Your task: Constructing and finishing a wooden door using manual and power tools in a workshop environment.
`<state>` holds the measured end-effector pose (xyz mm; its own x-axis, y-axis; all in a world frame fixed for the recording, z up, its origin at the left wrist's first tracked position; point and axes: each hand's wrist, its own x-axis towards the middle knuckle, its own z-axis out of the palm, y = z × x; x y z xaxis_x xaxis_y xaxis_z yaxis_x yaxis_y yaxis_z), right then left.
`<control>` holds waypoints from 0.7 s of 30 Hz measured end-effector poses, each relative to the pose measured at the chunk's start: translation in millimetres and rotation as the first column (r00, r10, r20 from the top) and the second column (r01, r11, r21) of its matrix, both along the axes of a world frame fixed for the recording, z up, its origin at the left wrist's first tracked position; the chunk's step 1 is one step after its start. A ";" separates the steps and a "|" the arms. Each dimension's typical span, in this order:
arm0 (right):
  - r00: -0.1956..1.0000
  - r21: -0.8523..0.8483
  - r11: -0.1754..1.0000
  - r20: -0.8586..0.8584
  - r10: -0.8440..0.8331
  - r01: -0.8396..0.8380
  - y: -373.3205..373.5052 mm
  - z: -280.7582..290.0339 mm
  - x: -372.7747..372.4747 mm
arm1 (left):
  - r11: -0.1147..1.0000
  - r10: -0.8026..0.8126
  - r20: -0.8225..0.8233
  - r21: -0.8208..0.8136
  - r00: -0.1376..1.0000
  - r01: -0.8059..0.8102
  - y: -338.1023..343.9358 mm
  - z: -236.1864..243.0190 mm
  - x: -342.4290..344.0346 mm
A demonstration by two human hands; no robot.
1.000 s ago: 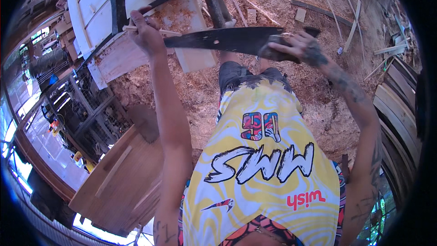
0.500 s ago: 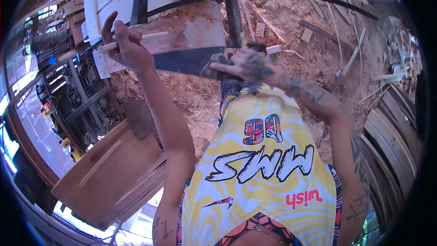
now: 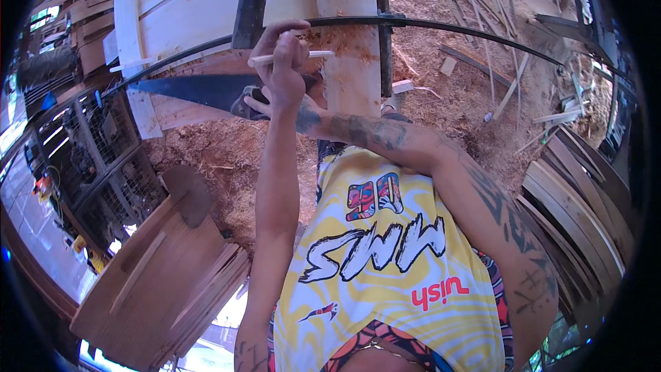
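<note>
My left hand (image 3: pixel 281 69) is closed on a thin pale wooden stick (image 3: pixel 320 54), raised near a long black curved bar (image 3: pixel 468 26). My right hand (image 3: pixel 263 105), partly hidden by the left wrist, grips the handle of a hand saw (image 3: pixel 186 93) whose dark wide blade points left. Behind the saw are pale wooden boards (image 3: pixel 348 86) dusted with orange shavings, with a dark timber piece (image 3: pixel 251 0) over them. My right forearm crosses toward the left, above my yellow shirt.
Wood shavings and scattered offcuts cover the ground (image 3: pixel 468 96). Curved planks (image 3: pixel 571 213) are stacked at right. A wide brown board (image 3: pixel 144 289) is at lower left, beside dark mesh frames (image 3: pixel 96 151) and piled wood (image 3: pixel 89 7) higher up.
The saw and my right hand have swept leftward, passing behind my left arm. My left hand, still holding the stick, has shifted right in the picture. The boards appear further right too.
</note>
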<state>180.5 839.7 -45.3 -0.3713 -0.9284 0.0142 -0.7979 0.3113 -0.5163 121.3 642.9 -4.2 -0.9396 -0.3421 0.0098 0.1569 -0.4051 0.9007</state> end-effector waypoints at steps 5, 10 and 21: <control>0.998 0.020 0.999 0.050 0.030 -0.031 -59.3 6.8 -3.8 | 0.996 0.032 -0.128 0.088 0.991 -0.021 -22.3 -2.3 -14.5; 0.936 0.136 0.991 0.350 -0.049 0.001 -47.4 47.0 -29.6 | 0.956 0.007 -0.067 0.294 0.998 0.013 -34.9 -8.3 -15.7; 0.497 -0.039 0.534 0.430 -0.754 0.844 -65.3 53.8 -222.4 | 0.975 -0.168 -0.052 -0.158 0.984 0.158 -14.4 -5.4 -5.2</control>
